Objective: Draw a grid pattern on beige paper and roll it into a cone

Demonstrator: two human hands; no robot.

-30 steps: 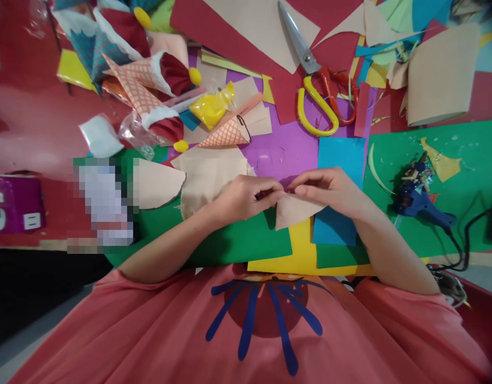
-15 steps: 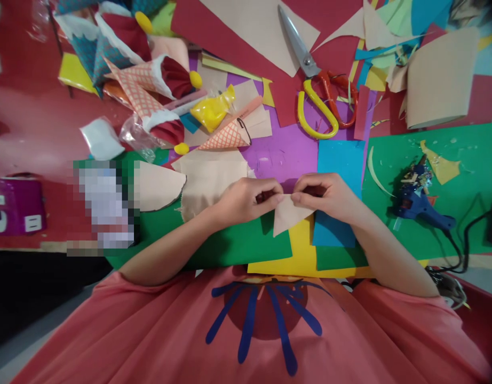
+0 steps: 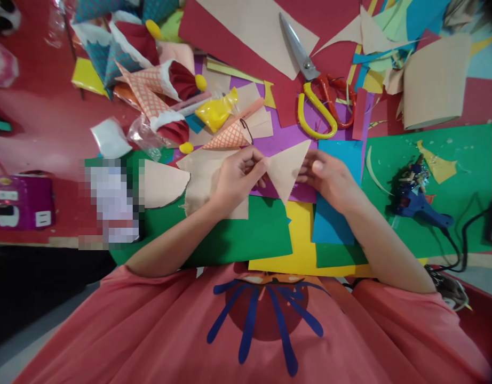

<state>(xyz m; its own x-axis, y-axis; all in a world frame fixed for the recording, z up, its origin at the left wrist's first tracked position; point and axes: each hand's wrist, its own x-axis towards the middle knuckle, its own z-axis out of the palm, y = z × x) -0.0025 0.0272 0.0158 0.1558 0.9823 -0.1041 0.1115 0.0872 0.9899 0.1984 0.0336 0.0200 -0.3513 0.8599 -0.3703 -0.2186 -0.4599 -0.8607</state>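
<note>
A beige triangular piece point(image 3: 288, 169) is pinched at its left corner between the thumb and fingers of my left hand point(image 3: 241, 178). Just to its right is my right hand point(image 3: 328, 176), fingers apart and curved near the piece's right edge, holding nothing. Under and beside my left hand lies a beige cloth point(image 3: 204, 178) with a frayed edge. A beige rounded piece point(image 3: 164, 184) with a dark edge is farther left. Above my left hand sits a small orange-checked cone point(image 3: 228, 136) with a dark loop at its wide end.
Large scissors point(image 3: 310, 72) lie beyond my hands. A blue glue gun point(image 3: 420, 205) rests on green sheet point(image 3: 474, 176) at the right. Checked cones point(image 3: 150, 80), a yellow bag point(image 3: 217, 111) and a purple box point(image 3: 24, 200) are on the left. A beige roll point(image 3: 434, 82) stands back right.
The beige piece has been raised and turned, its point now upward. My right hand has let go of it and opened. My left hand has moved slightly up and left.
</note>
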